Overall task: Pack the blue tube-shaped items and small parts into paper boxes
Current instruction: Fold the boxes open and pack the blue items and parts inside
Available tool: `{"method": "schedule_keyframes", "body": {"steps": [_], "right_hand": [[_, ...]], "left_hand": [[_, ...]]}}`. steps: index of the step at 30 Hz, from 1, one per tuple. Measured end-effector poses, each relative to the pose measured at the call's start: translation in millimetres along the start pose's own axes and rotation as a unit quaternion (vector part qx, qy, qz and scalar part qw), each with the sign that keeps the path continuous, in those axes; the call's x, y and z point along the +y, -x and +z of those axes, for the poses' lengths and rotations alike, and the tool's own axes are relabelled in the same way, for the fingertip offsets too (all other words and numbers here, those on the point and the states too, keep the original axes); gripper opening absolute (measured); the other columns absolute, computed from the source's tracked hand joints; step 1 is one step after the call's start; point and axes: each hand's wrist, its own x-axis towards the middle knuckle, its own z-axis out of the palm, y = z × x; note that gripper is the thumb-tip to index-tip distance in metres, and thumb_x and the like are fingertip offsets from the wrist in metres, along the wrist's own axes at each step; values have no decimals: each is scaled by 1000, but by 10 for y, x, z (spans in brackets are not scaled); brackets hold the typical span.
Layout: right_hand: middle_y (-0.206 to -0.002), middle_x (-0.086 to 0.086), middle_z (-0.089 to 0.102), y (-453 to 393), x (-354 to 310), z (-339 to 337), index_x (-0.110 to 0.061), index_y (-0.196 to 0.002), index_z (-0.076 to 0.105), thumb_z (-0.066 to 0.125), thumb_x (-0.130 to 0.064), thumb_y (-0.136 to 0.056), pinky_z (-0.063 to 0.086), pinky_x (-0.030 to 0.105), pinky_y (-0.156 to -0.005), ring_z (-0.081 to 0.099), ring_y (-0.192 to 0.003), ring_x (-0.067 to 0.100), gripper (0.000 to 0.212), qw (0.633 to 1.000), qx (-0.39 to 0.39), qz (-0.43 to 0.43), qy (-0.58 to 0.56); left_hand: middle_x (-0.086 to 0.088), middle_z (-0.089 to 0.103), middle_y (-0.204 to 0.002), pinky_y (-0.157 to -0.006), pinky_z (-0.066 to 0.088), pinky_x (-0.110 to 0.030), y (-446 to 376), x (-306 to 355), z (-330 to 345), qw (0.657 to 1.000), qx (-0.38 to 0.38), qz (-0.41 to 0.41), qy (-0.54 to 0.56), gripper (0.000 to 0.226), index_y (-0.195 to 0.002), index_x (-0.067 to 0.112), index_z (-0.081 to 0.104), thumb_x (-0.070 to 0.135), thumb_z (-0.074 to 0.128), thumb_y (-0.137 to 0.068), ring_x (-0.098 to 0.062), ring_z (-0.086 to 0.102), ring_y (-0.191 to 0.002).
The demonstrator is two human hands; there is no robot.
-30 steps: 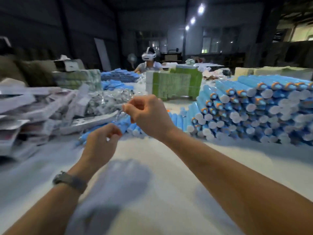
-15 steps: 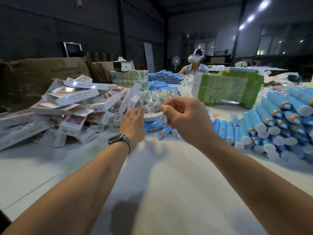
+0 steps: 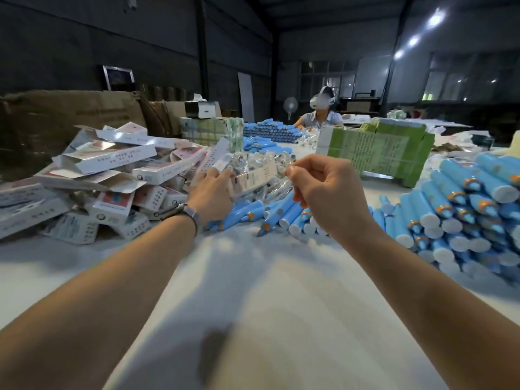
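My left hand (image 3: 209, 194), with a watch on its wrist, grips one end of a white printed paper box (image 3: 253, 178) held above the table. My right hand (image 3: 323, 195) is pinched shut at the box's other end, on what looks like a small clear part that is barely visible. Behind the box lies a heap of small clear-wrapped parts (image 3: 261, 160). Loose blue tubes (image 3: 244, 212) lie under my hands. A big stack of blue tubes with white caps (image 3: 464, 215) fills the right side. More paper boxes (image 3: 112, 170) are piled at the left.
The white table (image 3: 253, 291) spreads out in front of me. A green bundle of flat cartons (image 3: 374, 153) stands behind my right hand. Brown cardboard (image 3: 56, 116) rises at the far left. Another person with a headset (image 3: 320, 114) sits at the far end among more blue tubes.
My view swung left. My left hand reached forward to the boxes and clear parts and now holds a paper box. My right hand stayed pinched and sits at the box's end.
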Motion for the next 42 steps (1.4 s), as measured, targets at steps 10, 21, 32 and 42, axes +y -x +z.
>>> {"method": "schedule_keyframes", "body": {"steps": [10, 21, 32, 42], "right_hand": [[-95, -7, 61, -7, 0, -196, -30, -108, 57, 62, -28, -84, 43, 11, -71, 57, -82, 5, 24, 995, 95, -5, -4], [-104, 8, 66, 150, 22, -318, -26, -137, 44, 83, -25, -76, 58, 32, -76, 67, -88, 20, 72, 994, -94, 45, -35], [-84, -12, 59, 278, -96, -75, -38, -145, 17, 78, -61, -69, 49, 39, -73, 61, -84, 21, 101, 978, -25, -44, 202], [-83, -4, 67, -18, 321, -401, -33, -125, 54, 49, -52, -90, 54, 45, -76, 66, -81, 20, 40, 990, 60, 39, 124]], "left_hand": [[0, 59, -105, -73, 53, -22, 978, 978, -314, 796, -56, 75, 599, 39, -106, 22, 47, 15, 54, -68, -9, 63, -91], [-9, 65, -101, -82, 51, -38, 1312, 1061, -104, 637, -190, 63, 745, 104, -130, 12, 47, 48, 98, -47, -22, 66, -86], [31, 68, -103, -78, 54, -15, 1325, 1108, 92, 823, 101, 148, 538, 51, -122, 31, 50, -3, 68, -89, 8, 66, -93], [26, 58, -96, -81, 56, -27, 1379, 1135, 74, 765, 61, 155, 622, 28, -102, 34, 30, 25, 55, -95, -1, 62, -93]]}}
